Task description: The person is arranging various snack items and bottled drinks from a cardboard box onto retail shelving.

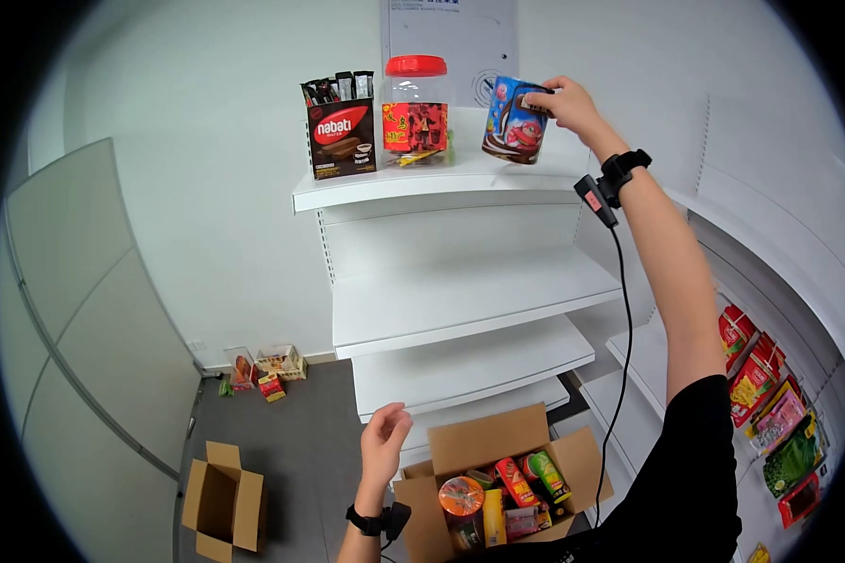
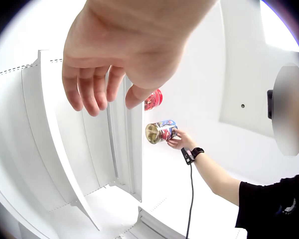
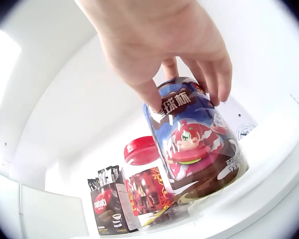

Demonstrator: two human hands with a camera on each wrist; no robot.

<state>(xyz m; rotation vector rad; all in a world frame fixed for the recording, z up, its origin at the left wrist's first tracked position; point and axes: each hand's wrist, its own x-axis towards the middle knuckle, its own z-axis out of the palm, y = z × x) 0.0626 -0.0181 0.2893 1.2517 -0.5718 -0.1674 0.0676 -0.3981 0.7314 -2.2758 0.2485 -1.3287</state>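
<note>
My right hand (image 1: 573, 108) grips a blue and brown plastic snack jar (image 1: 514, 129) from above, thumb and fingers round its upper part. The jar is slightly tilted, close over the right side of the top shelf (image 1: 479, 182). In the right wrist view its label (image 3: 189, 144) shows a pink cartoon figure. To its left stand a clear jar with a red lid (image 1: 416, 108) and a dark Nabati wafer box (image 1: 342, 136) full of sachets. Lower down, my left hand (image 1: 385, 441) hangs with loosely bent fingers, holding nothing, near the open carton.
The open carton (image 1: 493, 427) below holds several snack tubs and cans. Lower white shelves (image 1: 469, 296) step down beneath the top one. Snack bags (image 1: 760, 385) hang at the right. An open cardboard box (image 1: 221, 502) and a small basket (image 1: 286, 363) are on the floor at left.
</note>
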